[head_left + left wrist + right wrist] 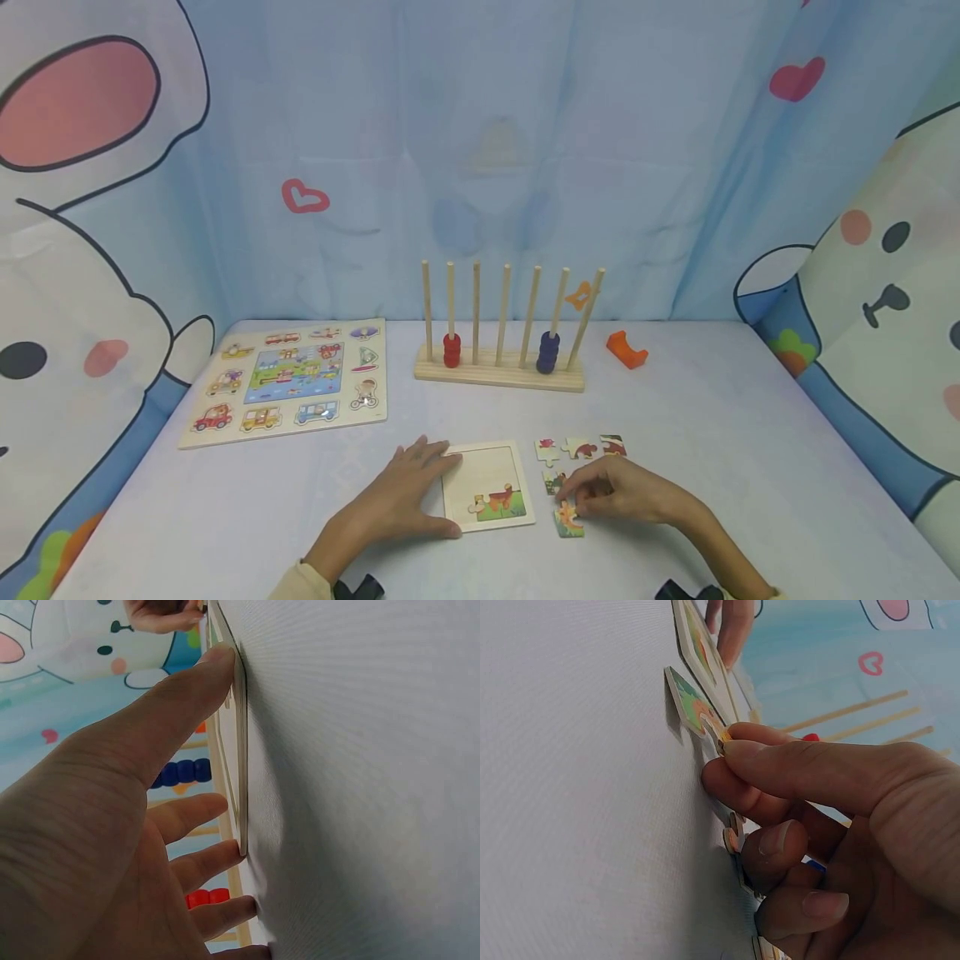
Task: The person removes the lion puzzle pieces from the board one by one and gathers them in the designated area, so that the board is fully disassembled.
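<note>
A square wooden puzzle tray point(478, 467) lies at the near middle of the table, with a joined patch of pieces point(504, 503) in its lower right corner. My left hand point(401, 492) rests at the tray's left side, fingers spread and fairly straight, the thumb point(217, 664) touching its near edge. To the right of the tray, my right hand point(618, 492) pinches a green and orange puzzle piece point(690, 701) between thumb and index finger. That piece is tilted, with a shadow beneath it. Several loose puzzle pieces point(580, 448) lie just beyond the right hand.
A larger picture puzzle board point(300, 425) with vehicles lies at the back left. Behind the tray stands a wooden peg rack point(498, 377) bearing red beads point(452, 351) and dark blue beads point(548, 352). An orange curved block point(626, 350) lies to its right.
</note>
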A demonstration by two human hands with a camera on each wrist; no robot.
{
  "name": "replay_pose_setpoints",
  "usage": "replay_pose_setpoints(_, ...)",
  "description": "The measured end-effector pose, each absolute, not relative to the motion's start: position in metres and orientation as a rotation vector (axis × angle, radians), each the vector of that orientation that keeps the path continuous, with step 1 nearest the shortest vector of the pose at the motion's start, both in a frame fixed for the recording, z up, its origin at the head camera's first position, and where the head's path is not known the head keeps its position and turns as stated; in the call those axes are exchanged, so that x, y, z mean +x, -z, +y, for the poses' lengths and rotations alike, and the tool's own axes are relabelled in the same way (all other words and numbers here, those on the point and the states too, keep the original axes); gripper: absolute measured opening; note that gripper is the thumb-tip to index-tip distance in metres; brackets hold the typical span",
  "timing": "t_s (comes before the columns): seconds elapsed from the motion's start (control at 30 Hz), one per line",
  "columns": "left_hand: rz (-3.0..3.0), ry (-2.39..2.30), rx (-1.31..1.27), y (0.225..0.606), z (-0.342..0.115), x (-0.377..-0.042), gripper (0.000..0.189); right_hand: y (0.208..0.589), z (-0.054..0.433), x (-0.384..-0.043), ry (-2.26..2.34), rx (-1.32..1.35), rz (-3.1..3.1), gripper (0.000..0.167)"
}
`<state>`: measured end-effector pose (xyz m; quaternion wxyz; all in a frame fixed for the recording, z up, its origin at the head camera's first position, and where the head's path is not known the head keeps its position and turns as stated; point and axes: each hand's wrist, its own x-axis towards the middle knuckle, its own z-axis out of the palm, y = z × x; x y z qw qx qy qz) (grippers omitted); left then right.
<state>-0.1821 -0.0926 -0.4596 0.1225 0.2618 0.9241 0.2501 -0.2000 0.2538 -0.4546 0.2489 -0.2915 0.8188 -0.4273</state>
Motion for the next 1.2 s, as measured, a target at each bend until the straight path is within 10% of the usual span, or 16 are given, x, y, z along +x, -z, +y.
replay_pose_setpoints(1.2,2.696,-0.734,0.767,0.46,-0.093,-0.184,0.089,0.461,0.171,-0.202,1.104,-0.924,2.335,0.034)
